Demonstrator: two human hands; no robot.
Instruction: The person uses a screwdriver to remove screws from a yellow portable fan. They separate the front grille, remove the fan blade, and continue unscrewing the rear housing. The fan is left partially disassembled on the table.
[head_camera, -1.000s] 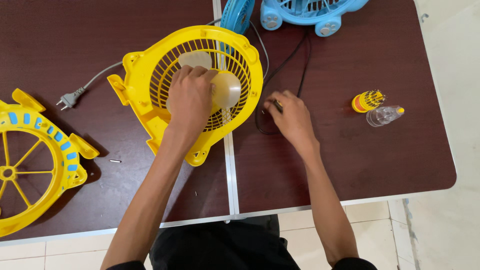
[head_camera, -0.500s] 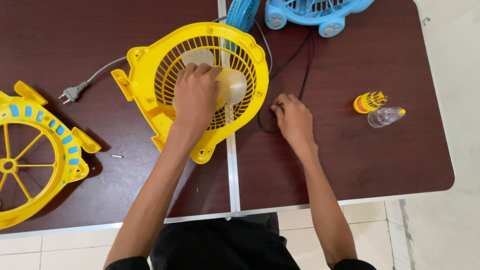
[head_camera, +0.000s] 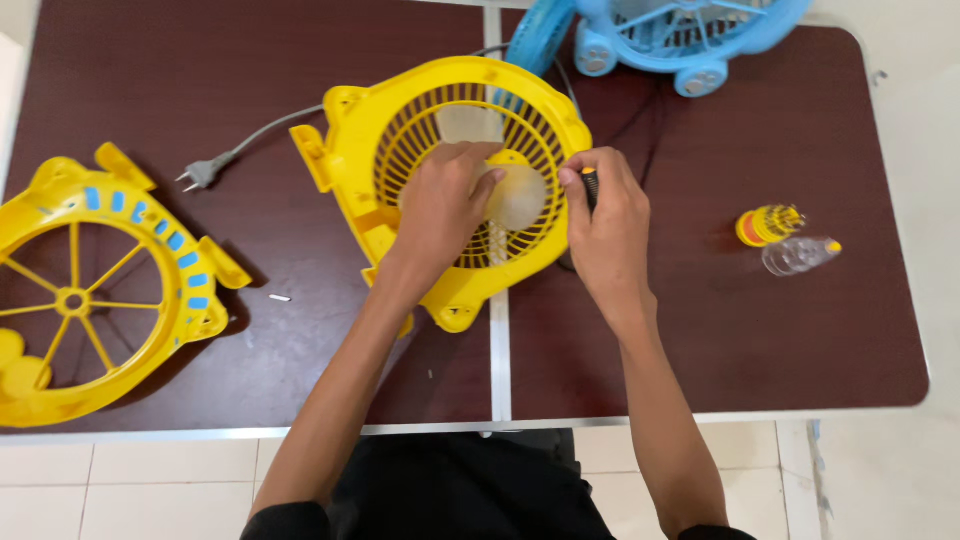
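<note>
Screwdriver (head_camera: 589, 186) upright in right hand (head_camera: 610, 235), beside yellow fan housing (head_camera: 350, 160)

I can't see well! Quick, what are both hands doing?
Left hand: resting on the fan blades inside the yellow fan, not closed around anything.
Right hand: closed on a screwdriver.

Left hand (head_camera: 445, 215) presses the translucent blade (head_camera: 515, 195) inside the yellow fan housing (head_camera: 345, 150); right hand (head_camera: 610, 225) grips a screwdriver (head_camera: 589, 186).
</note>
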